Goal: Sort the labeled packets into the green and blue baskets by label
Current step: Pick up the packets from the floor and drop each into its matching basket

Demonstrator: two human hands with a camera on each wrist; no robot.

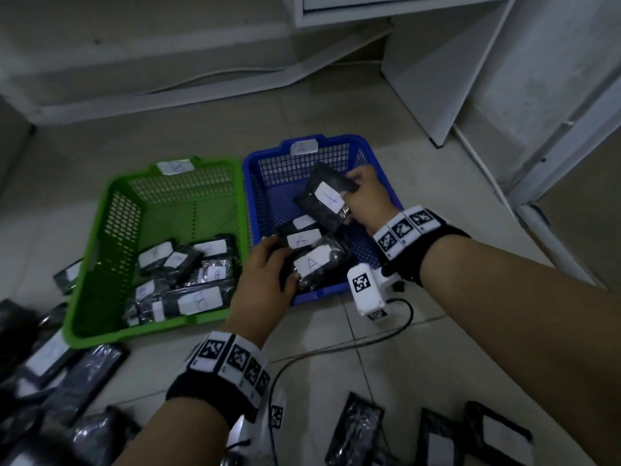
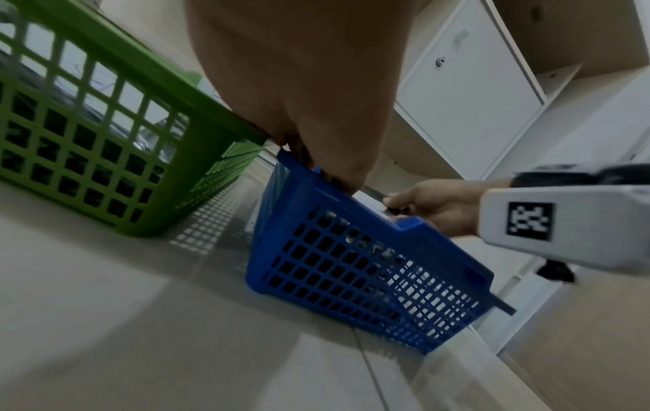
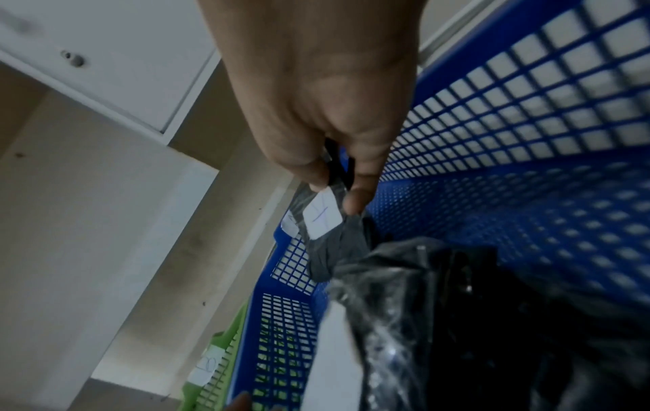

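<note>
The green basket [image 1: 100, 210] stands on the left with several black packets labelled B [image 1: 198, 301] in it. Beside it on the right, the blue basket [image 1: 250, 176] carries an A tag and holds packets labelled A [image 1: 311, 264]. My right hand [image 1: 353, 191] pinches a black packet [image 1: 322, 200] with a white label by its end, tilted above the blue basket's middle; the right wrist view shows the pinch [image 3: 337, 183] on that packet [image 3: 334, 233]. My left hand [image 1: 279, 260] reaches over the blue basket's near left corner and grips a black A packet [image 1: 302, 238] lying there.
Loose black packets lie on the tiled floor at the near left [image 1: 50, 364] and near right [image 1: 437, 438], and one [image 1: 69, 275] beside the green basket. White shelving [image 1: 437, 79] stands behind and to the right. A black cable [image 1: 336, 351] runs across the floor.
</note>
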